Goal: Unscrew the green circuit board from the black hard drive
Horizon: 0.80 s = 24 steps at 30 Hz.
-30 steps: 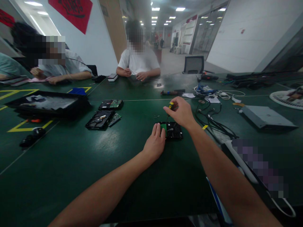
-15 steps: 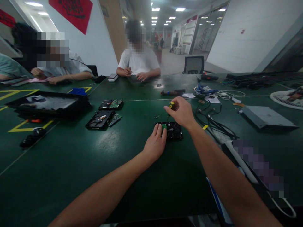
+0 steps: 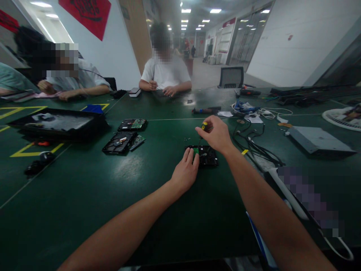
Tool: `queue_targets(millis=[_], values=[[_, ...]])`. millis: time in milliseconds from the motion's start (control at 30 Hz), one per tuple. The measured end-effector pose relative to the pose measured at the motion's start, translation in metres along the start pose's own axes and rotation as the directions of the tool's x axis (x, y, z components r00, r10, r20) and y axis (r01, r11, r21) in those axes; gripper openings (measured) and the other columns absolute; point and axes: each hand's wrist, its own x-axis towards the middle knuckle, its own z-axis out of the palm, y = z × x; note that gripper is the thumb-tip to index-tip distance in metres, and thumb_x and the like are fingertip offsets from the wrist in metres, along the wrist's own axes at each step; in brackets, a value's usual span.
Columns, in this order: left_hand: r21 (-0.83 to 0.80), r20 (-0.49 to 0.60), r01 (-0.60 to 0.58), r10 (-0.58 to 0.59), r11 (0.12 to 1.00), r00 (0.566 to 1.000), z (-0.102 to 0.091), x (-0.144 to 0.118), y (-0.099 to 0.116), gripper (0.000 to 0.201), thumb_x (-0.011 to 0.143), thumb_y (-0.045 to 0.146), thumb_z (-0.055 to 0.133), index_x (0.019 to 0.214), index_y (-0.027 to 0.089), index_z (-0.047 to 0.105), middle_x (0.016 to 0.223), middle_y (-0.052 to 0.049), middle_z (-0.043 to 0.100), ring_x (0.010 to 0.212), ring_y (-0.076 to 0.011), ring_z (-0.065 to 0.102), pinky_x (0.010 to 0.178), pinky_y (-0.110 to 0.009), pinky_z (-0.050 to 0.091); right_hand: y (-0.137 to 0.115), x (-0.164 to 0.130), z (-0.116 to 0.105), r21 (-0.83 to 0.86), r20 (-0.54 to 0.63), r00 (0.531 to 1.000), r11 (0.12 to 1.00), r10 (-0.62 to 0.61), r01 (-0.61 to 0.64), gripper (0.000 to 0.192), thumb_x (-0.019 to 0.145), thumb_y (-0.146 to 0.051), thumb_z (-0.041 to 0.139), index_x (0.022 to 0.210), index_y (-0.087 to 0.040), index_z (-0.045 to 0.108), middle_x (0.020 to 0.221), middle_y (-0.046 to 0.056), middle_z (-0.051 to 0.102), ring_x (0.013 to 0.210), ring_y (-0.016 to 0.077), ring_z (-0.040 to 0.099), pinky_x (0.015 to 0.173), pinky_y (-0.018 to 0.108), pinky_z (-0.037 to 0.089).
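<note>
Pressing left hand [image 3: 184, 174] on hard drive [image 3: 205, 156]; right hand [image 3: 216, 134] gripping screwdriver [image 3: 203, 128].

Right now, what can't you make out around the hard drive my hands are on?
Head view only:
- Screwdriver tip: too small to see where it meets the hard drive.
- Drive's left edge: hidden under the left hand.
- Screwdriver handle: mostly hidden inside the right hand.
- Loose screws beyond the drive: too small to count.
</note>
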Motion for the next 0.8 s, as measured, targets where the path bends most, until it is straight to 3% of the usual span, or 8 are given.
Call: queue_targets(millis=[267, 533, 800], values=[[-0.028, 0.017, 0.023, -0.022, 0.999, 1.000, 0.001, 0.000, 0.000, 0.047, 0.102, 0.017, 0.043, 0.147, 0.005, 0.044, 0.158, -0.029, 0.038, 0.156, -0.0377, 0.021, 0.120, -0.054, 0.037, 0.001, 0.000, -0.001, 0.016, 0.011, 1.000, 1.000, -0.001, 0.001, 0.028, 0.083, -0.046, 0.074, 0.091, -0.024, 0.058, 0.091, 0.006, 0.065, 0.084, 0.0236, 0.060, 0.073, 0.038, 0.048], [-0.048, 0.066, 0.057, -0.054, 0.997, 0.996, -0.005, -0.001, 0.001, 0.054, 0.100, 0.016, 0.045, 0.154, 0.015, 0.039, 0.165, -0.024, 0.029, 0.157, -0.0394, 0.012, 0.119, -0.055, 0.037, 0.001, 0.001, -0.003, 0.029, 0.022, 1.000, 1.000, -0.006, 0.006, 0.025, 0.083, -0.044, 0.074, 0.092, -0.024, 0.061, 0.093, 0.007, 0.066, 0.087, 0.0256, 0.062, 0.075, 0.041, 0.051], [-0.050, 0.132, 0.080, -0.073, 0.996, 0.989, -0.009, 0.000, 0.002, 0.059, 0.098, 0.013, 0.046, 0.156, 0.020, 0.038, 0.165, -0.023, 0.029, 0.156, -0.0414, 0.016, 0.118, -0.056, 0.035, -0.004, 0.001, -0.008, 0.103, 0.101, 0.994, 0.994, -0.047, 0.037, 0.027, 0.086, -0.032, 0.072, 0.111, -0.024, 0.066, 0.107, 0.008, 0.071, 0.094, 0.0257, 0.068, 0.080, 0.043, 0.056]])
